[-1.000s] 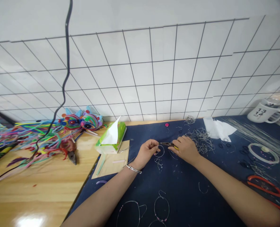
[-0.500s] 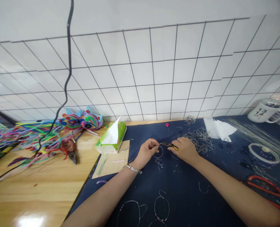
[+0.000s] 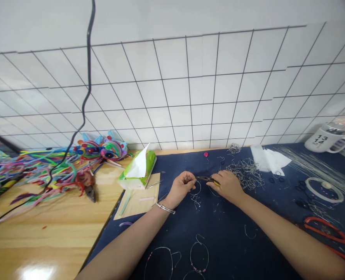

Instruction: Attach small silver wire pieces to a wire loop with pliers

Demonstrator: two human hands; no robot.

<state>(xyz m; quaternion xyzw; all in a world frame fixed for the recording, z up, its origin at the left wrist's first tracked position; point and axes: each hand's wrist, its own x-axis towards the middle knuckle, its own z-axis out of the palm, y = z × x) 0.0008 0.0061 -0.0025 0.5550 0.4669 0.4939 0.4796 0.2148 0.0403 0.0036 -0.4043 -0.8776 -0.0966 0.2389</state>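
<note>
My left hand [image 3: 184,186] is closed in a pinch on a thin wire hoop [image 3: 200,189], which hangs below the fingertips. In my right hand [image 3: 227,184] is a pair of pliers [image 3: 207,179] with yellow on the handles; its dark jaws point left and meet the wire at my left fingertips. Whether the jaws grip the wire is too small to tell. Short bent wires [image 3: 195,201] lie just under the hoop. Nearer to me on the dark blue cloth [image 3: 225,241] rest beaded wire hoops [image 3: 199,256], some with pink beads.
Behind my right hand is a tangle of wire pieces [image 3: 245,173]. Long straight wires [image 3: 321,167], a round clear tray [image 3: 324,190], red-handled cutters [image 3: 325,229] and a white mug [image 3: 325,138] are at right. To the left are a tissue pack [image 3: 139,169], pliers [image 3: 89,190] and colourful pipe cleaners [image 3: 29,167].
The view shifts very slightly. Both hands keep the same hold, with the pliers still at the left fingertips.
</note>
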